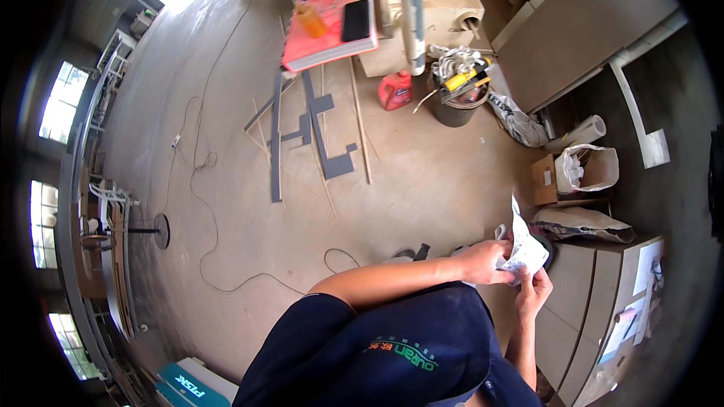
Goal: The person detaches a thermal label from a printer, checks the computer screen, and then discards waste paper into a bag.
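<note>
A crumpled sheet of white paper (526, 250) with print on it is held up in front of me, to the right of my body. My left hand (485, 262) reaches across and grips the paper's left side, fingers closed on it. My right hand (532, 291) pinches its lower edge between thumb and fingers. One corner of the sheet sticks up in a point. Just to the right stands a pale cabinet (567, 286), with papers fixed to its side.
Grey cut strips (317, 128) and thin sticks lie on the floor ahead. Beyond are a red-topped stack (332, 34) bearing a black phone (356, 21), a red jug (395, 91) and a bucket of tools (458, 111). A cable (216, 237) winds across the floor at left.
</note>
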`<state>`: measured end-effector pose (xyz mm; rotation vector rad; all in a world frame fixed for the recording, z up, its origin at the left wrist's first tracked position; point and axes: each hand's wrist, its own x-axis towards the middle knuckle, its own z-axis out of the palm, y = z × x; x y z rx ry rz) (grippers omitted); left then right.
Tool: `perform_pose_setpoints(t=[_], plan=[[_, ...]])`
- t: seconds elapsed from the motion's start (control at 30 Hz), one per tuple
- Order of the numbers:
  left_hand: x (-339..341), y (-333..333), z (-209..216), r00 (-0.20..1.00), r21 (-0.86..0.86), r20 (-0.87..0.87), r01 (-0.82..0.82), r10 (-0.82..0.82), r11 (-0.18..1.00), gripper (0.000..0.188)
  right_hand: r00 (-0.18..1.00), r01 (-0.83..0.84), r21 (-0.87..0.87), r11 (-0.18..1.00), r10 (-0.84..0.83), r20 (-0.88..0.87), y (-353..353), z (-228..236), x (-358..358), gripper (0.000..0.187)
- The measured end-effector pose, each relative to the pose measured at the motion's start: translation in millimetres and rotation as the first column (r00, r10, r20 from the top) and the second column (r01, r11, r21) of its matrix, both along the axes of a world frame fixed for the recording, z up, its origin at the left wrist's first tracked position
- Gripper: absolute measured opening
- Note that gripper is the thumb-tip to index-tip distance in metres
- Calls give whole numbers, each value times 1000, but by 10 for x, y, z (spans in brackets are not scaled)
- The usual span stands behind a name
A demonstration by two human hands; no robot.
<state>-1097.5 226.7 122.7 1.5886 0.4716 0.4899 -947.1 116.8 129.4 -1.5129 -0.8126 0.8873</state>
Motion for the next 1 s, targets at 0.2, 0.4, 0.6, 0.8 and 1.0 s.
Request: perform_pose_setpoints(t=[0.2, 0.4, 0.6, 0.8, 1.0], plan=[[-728, -302, 146, 978, 6, 39, -205, 204, 979, 27, 993, 10, -77, 997, -1, 114, -129, 248, -756, 19], [-1264, -382, 146, 969, -362, 113, -164, 218, 918, 20, 911, -94, -366, 926, 228, 343, 23, 636, -1254, 21], [-1335, -341, 165, 892, -857, 364, 208, 268, 471, 41, 970, -145, -261, 954, 189, 151, -341, 567, -1393, 17], [-875, -198, 329, 884, -870, 400, 283, 243, 404, 48, 950, -117, -302, 946, 196, 245, -1021, 507, -1378, 23], [-309, 86, 349, 882, -830, 446, 342, 156, 440, 41, 976, 83, -430, 899, 14, 218, -2074, 430, -1356, 20]])
